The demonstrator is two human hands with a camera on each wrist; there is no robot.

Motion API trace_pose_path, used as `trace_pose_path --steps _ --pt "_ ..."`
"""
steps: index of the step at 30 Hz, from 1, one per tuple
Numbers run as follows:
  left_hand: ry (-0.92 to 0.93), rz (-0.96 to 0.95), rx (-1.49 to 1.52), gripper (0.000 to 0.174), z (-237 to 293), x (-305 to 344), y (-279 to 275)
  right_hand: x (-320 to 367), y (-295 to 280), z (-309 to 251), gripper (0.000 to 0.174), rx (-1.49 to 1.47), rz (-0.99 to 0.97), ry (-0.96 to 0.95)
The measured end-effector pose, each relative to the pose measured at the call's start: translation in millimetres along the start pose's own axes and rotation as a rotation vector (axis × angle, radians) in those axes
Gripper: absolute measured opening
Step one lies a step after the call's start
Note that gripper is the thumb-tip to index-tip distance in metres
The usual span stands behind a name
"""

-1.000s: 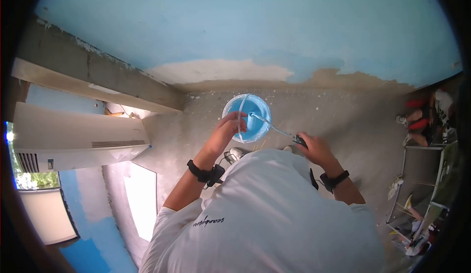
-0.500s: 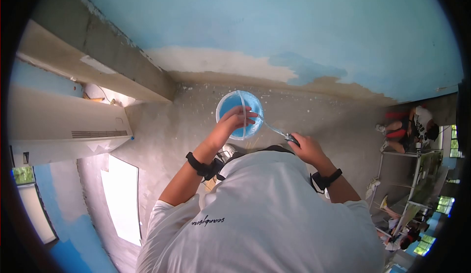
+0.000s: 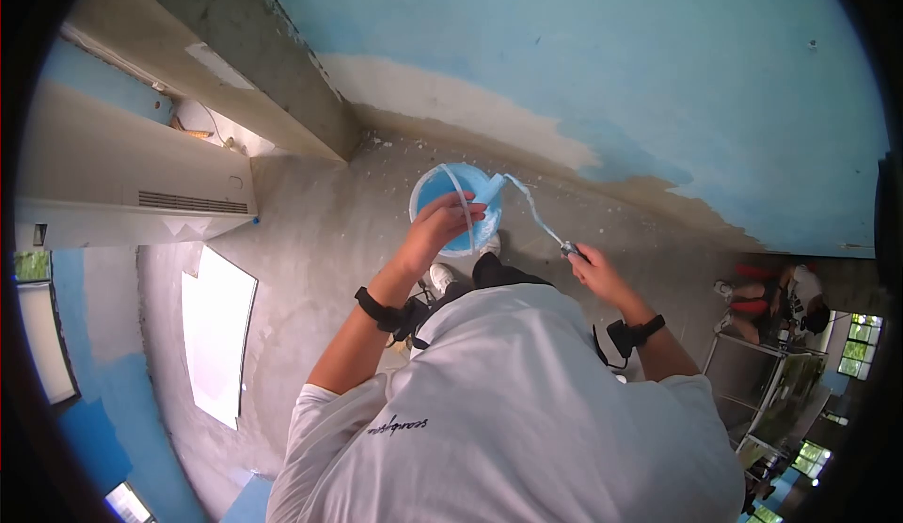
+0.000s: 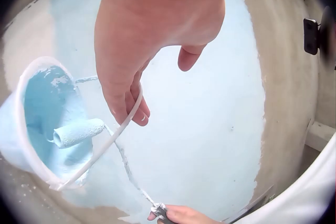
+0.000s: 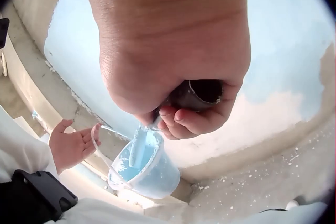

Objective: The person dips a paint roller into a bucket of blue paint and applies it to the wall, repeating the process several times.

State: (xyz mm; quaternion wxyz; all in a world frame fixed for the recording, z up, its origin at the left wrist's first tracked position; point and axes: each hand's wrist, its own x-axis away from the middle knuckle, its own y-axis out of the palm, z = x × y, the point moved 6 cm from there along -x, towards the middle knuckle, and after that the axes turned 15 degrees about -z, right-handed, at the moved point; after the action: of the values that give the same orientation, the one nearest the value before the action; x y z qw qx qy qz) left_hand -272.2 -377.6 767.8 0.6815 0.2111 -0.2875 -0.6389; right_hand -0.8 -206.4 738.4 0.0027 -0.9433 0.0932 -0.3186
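Note:
A white bucket (image 3: 423, 187) with light blue paint inside hangs by its handle (image 4: 107, 142), which lies across the fingers of my left hand (image 3: 435, 229). Those fingers look nearly straight in the right wrist view, the thumb apart from them. Blue paint coats the roller (image 3: 490, 190), whose sleeve (image 4: 79, 132) is over the bucket's mouth. My right hand (image 3: 602, 274) grips the dark roller grip (image 5: 184, 97), fingers curled round it. From there a paint-covered bent rod (image 3: 534, 211) runs to the sleeve.
A partly blue wall (image 3: 640, 71) rises beyond the bucket, above a paint-spotted concrete floor (image 3: 310, 260). A concrete ledge (image 3: 245, 43) and a white cabinet-like unit (image 3: 141, 184) stand at left. At right are a seated person (image 3: 804, 293) and a metal-framed table (image 3: 776, 382).
The roller sleeve has come up from inside the bucket to its right rim. My right hand has shifted slightly right, and the head view has turned. My left hand still carries the handle.

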Motion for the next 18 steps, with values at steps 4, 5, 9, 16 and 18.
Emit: trace_pose_path --steps 4,5,9,16,18 --pt "0.024 0.070 0.036 0.049 5.3 -6.1 -13.4 -15.0 -9.9 -0.5 0.023 -0.179 -0.060 0.041" --pt "0.015 0.101 0.034 0.049 7.3 -9.4 -17.4 -22.1 -12.6 -0.7 0.023 -0.189 -0.064 0.032" --pt "-0.021 0.156 0.021 0.051 18.5 -25.1 -27.3 -47.4 -20.4 -16.4 0.024 0.142 -0.014 -0.051" --pt "-0.109 0.168 -0.042 0.048 30.9 -62.9 -29.3 -68.1 -43.6 -4.1 0.025 0.163 0.022 -0.130" --pt "-0.136 0.210 0.000 0.047 23.7 -78.9 -37.4 -70.0 -56.3 15.0 0.025 0.002 0.025 -0.107"
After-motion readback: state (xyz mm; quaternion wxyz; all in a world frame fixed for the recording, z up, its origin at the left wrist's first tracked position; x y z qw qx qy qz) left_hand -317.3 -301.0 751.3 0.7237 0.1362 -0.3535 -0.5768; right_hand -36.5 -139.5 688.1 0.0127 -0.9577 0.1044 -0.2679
